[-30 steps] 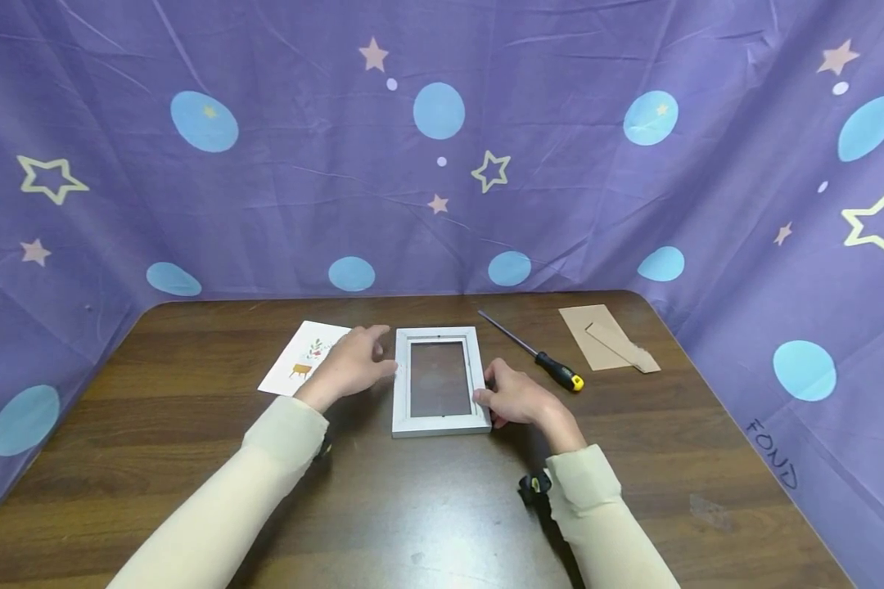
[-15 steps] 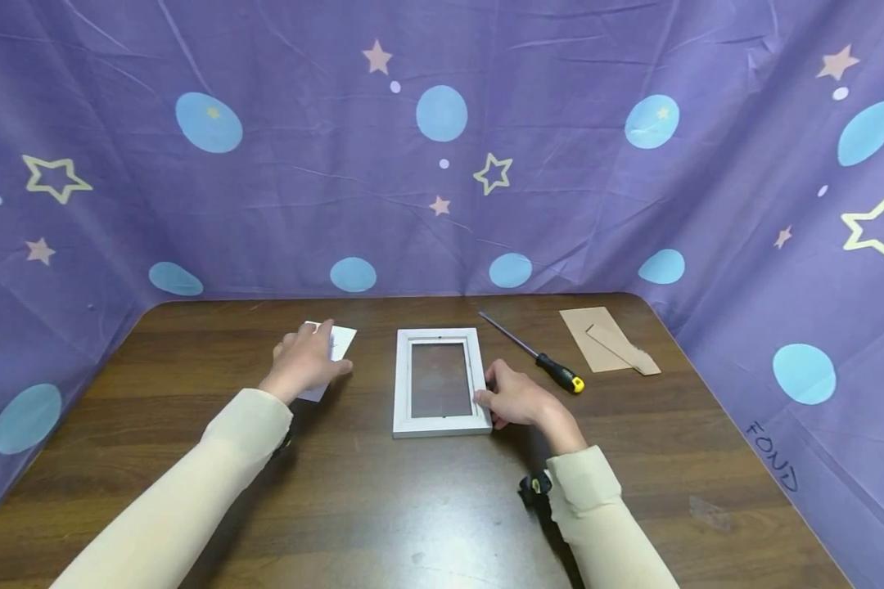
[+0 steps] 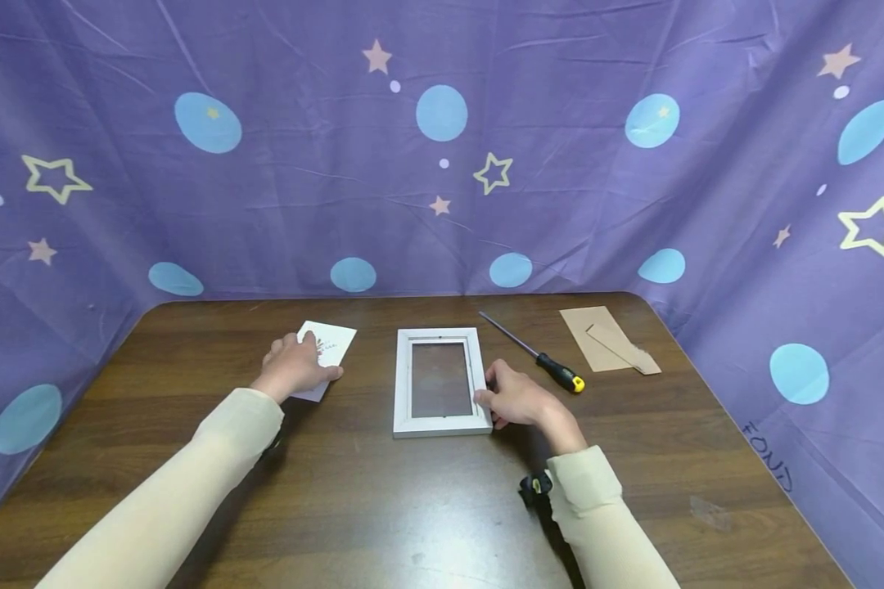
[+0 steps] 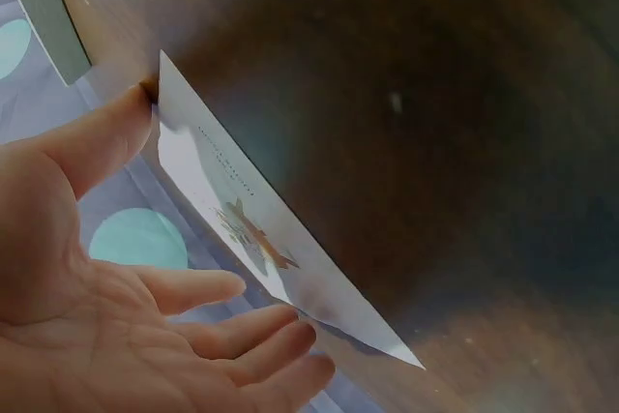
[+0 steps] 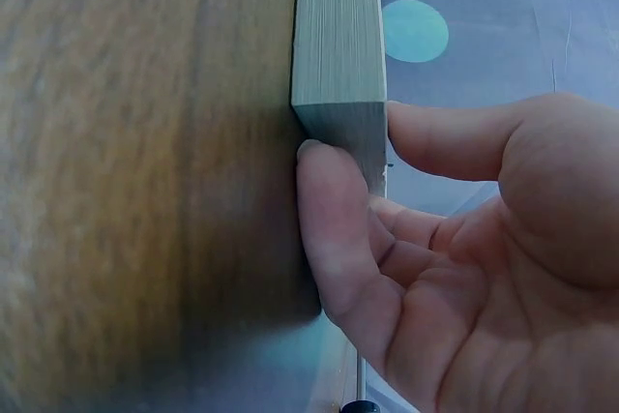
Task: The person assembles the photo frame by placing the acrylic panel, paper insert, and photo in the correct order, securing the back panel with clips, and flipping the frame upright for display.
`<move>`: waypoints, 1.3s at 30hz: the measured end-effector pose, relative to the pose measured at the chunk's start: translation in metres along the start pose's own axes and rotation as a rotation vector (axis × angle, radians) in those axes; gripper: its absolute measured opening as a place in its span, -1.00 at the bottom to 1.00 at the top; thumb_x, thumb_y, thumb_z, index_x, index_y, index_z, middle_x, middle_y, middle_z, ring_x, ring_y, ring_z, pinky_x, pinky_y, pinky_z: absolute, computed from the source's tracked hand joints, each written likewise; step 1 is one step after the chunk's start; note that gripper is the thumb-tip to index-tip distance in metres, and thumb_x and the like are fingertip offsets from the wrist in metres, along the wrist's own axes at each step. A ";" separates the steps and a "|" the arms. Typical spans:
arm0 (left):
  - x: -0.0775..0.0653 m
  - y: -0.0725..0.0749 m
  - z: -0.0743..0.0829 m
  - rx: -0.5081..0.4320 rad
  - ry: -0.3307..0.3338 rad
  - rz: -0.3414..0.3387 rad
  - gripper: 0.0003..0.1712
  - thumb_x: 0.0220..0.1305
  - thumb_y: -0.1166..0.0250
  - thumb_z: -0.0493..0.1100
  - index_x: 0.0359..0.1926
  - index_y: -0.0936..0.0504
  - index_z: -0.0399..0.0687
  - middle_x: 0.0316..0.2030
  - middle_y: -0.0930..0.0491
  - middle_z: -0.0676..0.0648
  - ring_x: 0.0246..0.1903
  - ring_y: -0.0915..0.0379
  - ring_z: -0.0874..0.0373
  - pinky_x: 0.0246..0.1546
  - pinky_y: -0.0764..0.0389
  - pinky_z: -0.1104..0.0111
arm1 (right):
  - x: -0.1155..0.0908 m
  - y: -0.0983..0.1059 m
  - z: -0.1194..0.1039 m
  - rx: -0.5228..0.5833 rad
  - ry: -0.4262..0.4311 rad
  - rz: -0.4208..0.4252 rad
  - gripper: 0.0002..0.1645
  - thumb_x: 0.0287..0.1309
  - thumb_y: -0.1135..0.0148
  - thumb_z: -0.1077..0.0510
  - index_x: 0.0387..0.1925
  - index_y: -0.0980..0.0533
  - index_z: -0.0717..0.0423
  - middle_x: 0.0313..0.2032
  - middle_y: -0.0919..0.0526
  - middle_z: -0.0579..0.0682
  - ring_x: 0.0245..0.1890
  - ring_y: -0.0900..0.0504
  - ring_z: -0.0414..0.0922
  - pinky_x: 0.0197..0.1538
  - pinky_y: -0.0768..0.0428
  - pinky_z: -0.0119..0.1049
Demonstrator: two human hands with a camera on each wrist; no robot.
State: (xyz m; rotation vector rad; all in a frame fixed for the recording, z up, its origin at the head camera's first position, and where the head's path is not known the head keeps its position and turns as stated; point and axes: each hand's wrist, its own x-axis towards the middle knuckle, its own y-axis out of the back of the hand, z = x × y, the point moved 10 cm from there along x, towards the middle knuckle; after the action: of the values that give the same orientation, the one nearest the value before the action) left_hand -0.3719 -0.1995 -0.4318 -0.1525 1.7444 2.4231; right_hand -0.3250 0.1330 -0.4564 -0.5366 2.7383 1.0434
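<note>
Card (image 3: pixel 334 345) pickup looks like the step in hand. It lies on the wooden table (image 3: pixel 383 523), printed side up, to the left of the white frame (image 3: pixel 442 424) and well apart from it. The left hand (image 3: pixel 292 366) is over the card with its fingers loosely spread, not curled round it; in the left wrist view the thumb tip is at one edge and the other fingertips are near the opposite edge. Whether the thumb presses on the card, or any edge is raised, I cannot tell. The right hand (image 3: pixel 517 397) grips the frame near its close right corner, thumb on top and a finger curled against the side. The next move, I judge, calls for closing thumb and fingers lightly on the card's edges without creasing it, while the right hand holds the frame steady. The screwdriver (image 3: pixel 557 371) lies beyond that hand, untouched.
</note>
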 end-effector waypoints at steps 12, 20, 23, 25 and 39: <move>0.006 -0.007 -0.005 -0.025 -0.010 0.003 -0.11 0.34 -0.40 0.14 0.25 -0.39 -0.63 0.25 -0.18 -0.63 0.19 -0.11 -0.52 0.14 -0.41 -0.27 | 0.000 0.000 0.000 0.010 0.001 -0.004 -0.69 0.52 -0.23 0.15 0.10 -0.38 0.25 -0.25 -0.70 0.16 -0.40 -0.76 -0.03 -0.27 -0.80 -0.14; 0.013 -0.014 -0.007 -0.013 -0.030 0.016 -0.14 0.37 -0.36 0.11 0.35 -0.39 -0.55 0.33 -0.14 -0.60 0.23 -0.09 -0.51 0.17 -0.39 -0.28 | 0.001 -0.001 0.000 0.027 0.003 -0.003 -0.68 0.52 -0.22 0.17 0.11 -0.38 0.27 -0.25 -0.69 0.17 -0.38 -0.76 -0.03 -0.28 -0.80 -0.15; 0.009 -0.011 -0.003 0.004 -0.023 0.027 -0.09 0.35 -0.39 0.12 0.42 -0.37 -0.49 0.33 -0.20 -0.57 0.25 -0.13 -0.50 0.16 -0.43 -0.25 | 0.001 -0.001 0.000 0.020 0.006 -0.003 -0.67 0.52 -0.22 0.17 0.11 -0.37 0.27 -0.24 -0.69 0.17 -0.39 -0.76 -0.02 -0.29 -0.80 -0.15; 0.007 -0.010 0.000 0.020 -0.021 0.035 -0.11 0.35 -0.40 0.12 0.42 -0.41 -0.46 0.33 -0.24 -0.54 0.24 -0.16 -0.48 0.13 -0.47 -0.23 | 0.001 -0.001 -0.001 0.013 0.006 0.001 -0.68 0.52 -0.22 0.17 0.11 -0.37 0.27 -0.24 -0.68 0.17 -0.40 -0.75 -0.03 -0.30 -0.80 -0.15; -0.001 -0.003 0.017 0.132 -0.035 0.048 -0.32 0.41 -0.36 0.02 0.31 -0.53 -0.42 0.17 -0.43 -0.49 0.13 -0.38 -0.43 -0.06 -0.64 -0.24 | 0.001 -0.001 0.000 -0.001 0.011 0.009 -0.68 0.52 -0.23 0.16 0.10 -0.38 0.25 -0.23 -0.68 0.16 -0.42 -0.75 -0.03 -0.30 -0.79 -0.15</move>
State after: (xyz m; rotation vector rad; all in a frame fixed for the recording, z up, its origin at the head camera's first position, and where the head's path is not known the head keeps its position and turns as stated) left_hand -0.3698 -0.1823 -0.4287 -0.0527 1.9066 2.3182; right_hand -0.3258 0.1324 -0.4575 -0.5325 2.7517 1.0467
